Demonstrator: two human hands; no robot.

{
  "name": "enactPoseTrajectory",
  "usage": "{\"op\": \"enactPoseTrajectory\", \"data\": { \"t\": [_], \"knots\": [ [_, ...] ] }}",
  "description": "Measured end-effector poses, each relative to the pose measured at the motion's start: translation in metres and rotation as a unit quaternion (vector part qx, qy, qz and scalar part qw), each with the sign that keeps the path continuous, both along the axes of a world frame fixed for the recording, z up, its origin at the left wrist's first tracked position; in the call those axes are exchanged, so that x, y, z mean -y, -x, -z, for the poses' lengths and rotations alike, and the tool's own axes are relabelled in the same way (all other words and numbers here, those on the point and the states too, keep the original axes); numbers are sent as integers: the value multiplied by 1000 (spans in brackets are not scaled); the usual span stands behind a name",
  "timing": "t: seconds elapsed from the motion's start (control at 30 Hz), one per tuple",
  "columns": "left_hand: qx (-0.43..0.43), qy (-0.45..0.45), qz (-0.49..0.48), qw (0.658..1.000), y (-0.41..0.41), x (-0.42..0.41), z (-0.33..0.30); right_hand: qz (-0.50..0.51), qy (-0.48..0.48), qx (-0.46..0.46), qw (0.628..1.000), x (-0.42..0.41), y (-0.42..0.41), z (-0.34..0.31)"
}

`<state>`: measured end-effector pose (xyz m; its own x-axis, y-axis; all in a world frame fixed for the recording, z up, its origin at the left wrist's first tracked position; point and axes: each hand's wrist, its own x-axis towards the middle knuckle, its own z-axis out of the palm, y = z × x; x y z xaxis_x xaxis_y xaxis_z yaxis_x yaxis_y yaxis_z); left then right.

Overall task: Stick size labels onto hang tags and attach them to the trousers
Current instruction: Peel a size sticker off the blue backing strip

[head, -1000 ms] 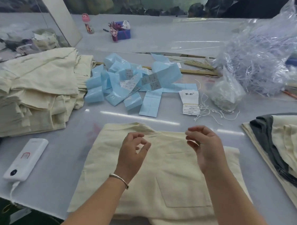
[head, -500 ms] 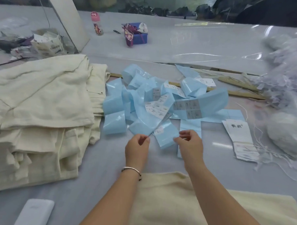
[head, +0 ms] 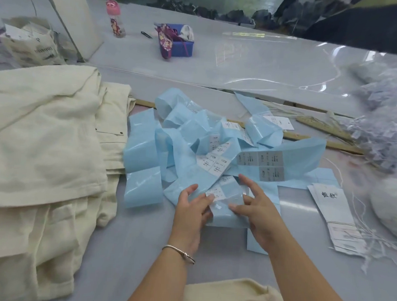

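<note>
A tangle of light-blue label backing strips with white size labels lies mid-table. My left hand and my right hand meet at its near end. Together they hold one blue strip piece by its two sides, thumbs on top, with a few white labels on it. White hang tags with strings lie to the right of my right hand. A folded cream pair of trousers lies at the near edge, under my forearms.
A tall stack of cream trousers fills the left side. Loose white strings and a heap of clear plastic shreds sit at the right. A wooden ruler, a blue box and a pink bottle lie further back.
Both hands left the trousers' waistband and reached forward to the blue strips. They now hold a strip piece; the view has tilted up and away from the trousers.
</note>
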<state>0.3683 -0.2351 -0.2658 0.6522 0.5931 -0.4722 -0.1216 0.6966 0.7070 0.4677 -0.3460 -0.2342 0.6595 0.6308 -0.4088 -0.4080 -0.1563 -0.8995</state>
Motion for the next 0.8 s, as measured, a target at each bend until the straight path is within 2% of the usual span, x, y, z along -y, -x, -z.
{"op": "enactPoseTrajectory", "data": {
  "t": [0.13, 0.27, 0.33, 0.4, 0.5, 0.57, 0.7, 0.8],
  "knots": [
    [24, -18, 12, 999, -2, -5, 1, -70, -18, 19, 997, 11, 7, 1],
    [21, -74, 33, 997, -1, -6, 2, -71, 64, 146, 985, 8, 12, 0],
    [16, -108, 43, 993, 1, -4, 3, -52, 118, 267, 955, 1, 13, -1],
    [9, -140, 54, 989, 3, -3, 2, -35, 168, 384, 907, -4, 13, 0],
    [8, -174, 61, 983, 5, -4, 3, -41, 234, 500, 833, -11, 11, 2],
    [7, -194, 63, 979, 6, -4, 3, -43, 241, 517, 820, -15, 10, 2],
    [-10, -226, 77, 971, 9, -6, 5, -44, 240, 523, 817, -22, 11, 0],
    [-21, -198, 75, 977, 7, -9, 5, -41, 233, 533, 812, -25, 13, -2]
  ]
}}
